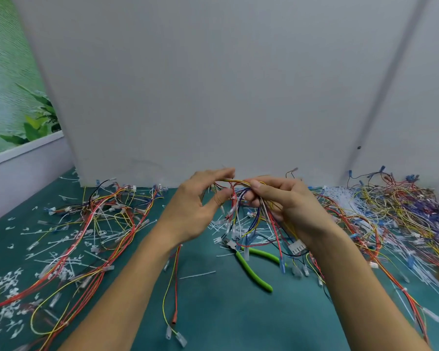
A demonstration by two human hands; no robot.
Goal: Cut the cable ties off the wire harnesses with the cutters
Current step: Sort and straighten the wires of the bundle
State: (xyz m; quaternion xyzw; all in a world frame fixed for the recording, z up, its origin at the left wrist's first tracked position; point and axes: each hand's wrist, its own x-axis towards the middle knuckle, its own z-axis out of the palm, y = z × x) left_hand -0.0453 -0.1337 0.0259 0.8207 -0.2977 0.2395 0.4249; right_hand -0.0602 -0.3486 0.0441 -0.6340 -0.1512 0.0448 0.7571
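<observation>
The wire harness [241, 196] is up off the worktop [213, 317], held between both hands just in front of the white partition [213, 97] at the back edge; the right hand [284, 201] has its fingers curled round the bundle with the thumb pressed on top, taking the weight, I'd say; the left hand [200, 198] lies with fingers nearly straight over the yellow wires and the thumb below, apparently feeling through the strands for a tie, not clamping them; the loose ends and a white connector [297, 247] dangle down from the right hand; right beneath them the green-handled cutters [257, 277] lie on the worktop near its middle, in neither hand, so a tie has probably yet to be found; a hand must let go to fetch them, and the hanging wires drape over the jaw end, which could snag; white cable ties [10, 282] litter the left side; a tangled heap of harnesses [99, 219] sits at the back left, a denser heap [390, 211] fills the right side.
</observation>
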